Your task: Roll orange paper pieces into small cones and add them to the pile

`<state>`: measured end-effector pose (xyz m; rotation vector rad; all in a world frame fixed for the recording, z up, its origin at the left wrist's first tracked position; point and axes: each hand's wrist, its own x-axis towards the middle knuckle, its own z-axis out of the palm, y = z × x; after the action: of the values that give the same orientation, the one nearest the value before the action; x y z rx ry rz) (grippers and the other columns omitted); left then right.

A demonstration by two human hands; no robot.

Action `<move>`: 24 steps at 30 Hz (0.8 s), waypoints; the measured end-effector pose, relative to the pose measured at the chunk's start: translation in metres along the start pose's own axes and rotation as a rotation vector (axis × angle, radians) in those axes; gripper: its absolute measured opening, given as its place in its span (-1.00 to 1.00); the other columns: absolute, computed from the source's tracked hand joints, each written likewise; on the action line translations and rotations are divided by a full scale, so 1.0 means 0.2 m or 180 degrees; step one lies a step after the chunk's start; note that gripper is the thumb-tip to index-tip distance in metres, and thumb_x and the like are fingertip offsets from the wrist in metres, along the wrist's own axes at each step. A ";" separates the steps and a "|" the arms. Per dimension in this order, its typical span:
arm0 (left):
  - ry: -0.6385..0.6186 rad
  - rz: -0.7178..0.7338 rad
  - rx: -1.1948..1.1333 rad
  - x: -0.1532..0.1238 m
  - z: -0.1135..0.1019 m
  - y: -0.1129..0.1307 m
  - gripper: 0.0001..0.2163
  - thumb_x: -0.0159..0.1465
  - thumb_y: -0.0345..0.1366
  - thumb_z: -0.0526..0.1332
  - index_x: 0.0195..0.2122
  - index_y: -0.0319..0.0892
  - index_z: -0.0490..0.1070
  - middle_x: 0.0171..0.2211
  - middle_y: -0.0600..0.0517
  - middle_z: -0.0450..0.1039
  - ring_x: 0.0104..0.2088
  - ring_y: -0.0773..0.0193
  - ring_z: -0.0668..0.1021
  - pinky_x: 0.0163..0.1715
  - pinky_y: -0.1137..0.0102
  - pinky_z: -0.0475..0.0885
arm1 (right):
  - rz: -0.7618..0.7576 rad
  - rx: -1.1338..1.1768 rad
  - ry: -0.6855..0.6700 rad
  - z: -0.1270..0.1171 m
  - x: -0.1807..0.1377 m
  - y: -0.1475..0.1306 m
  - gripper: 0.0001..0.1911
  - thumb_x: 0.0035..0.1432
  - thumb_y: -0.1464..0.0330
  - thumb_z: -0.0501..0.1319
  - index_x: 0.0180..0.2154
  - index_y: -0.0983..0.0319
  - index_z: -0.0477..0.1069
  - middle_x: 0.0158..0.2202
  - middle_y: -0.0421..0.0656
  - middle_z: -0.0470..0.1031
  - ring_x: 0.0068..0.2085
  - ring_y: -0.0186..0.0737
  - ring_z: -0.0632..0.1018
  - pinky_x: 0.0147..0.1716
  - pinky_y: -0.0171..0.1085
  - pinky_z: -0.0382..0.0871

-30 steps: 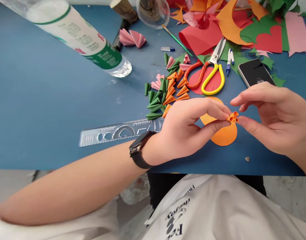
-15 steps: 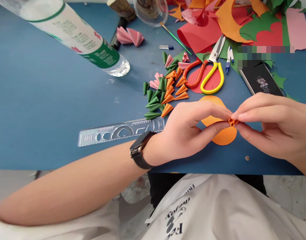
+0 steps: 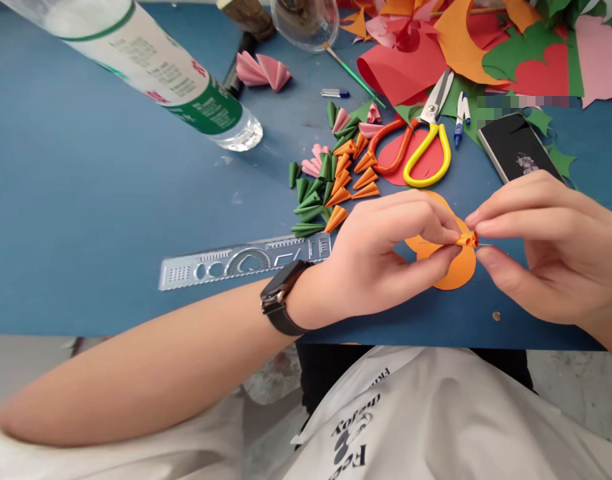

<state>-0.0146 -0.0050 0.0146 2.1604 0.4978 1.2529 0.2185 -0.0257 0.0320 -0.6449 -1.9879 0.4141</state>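
Observation:
My left hand (image 3: 403, 247) pinches a small folded orange paper cone (image 3: 469, 240) between thumb and fingers, its rolled open end pointing right. My right hand (image 3: 551, 247) is just to the right of that end; its thumb and fingertips are parted around it, with no clear grip. Beneath the hands lies an orange paper piece with rounded lobes (image 3: 456, 272), partly covered by my left hand. To the left of it are several finished orange cones (image 3: 366, 179), green cones (image 3: 310, 200) and pink cones (image 3: 313, 162).
Scissors (image 3: 429, 133) with one red and one yellow handle lie on a red paper circle (image 3: 396, 150). A phone (image 3: 516, 147) is behind my right hand. A clear ruler (image 3: 246, 261) lies near my left wrist. A water bottle (image 3: 186, 87) stands at left; paper scraps (image 3: 486, 50) fill the back right.
My right thumb and fingers have parted from the orange paper cone. The cone has turned so its open end faces right, still in my left hand.

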 end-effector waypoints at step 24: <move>0.0367 0.0479 -0.0386 0.04 -0.05 0.00 -0.78 0.35 -0.48 0.46 -0.06 -0.02 0.65 -0.20 -0.02 0.76 -0.22 0.22 0.78 -0.24 0.38 0.74 | 0.0433 -0.1576 -0.0616 -0.02 -0.04 0.13 -0.81 0.37 0.49 0.26 -0.17 0.12 0.62 -0.24 -0.09 0.77 -0.23 0.05 0.73 -0.22 0.00 0.63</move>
<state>-0.0199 0.0015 0.0238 2.0635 0.3014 1.4573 0.2319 -0.0096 0.0143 -1.0870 -2.2584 0.0580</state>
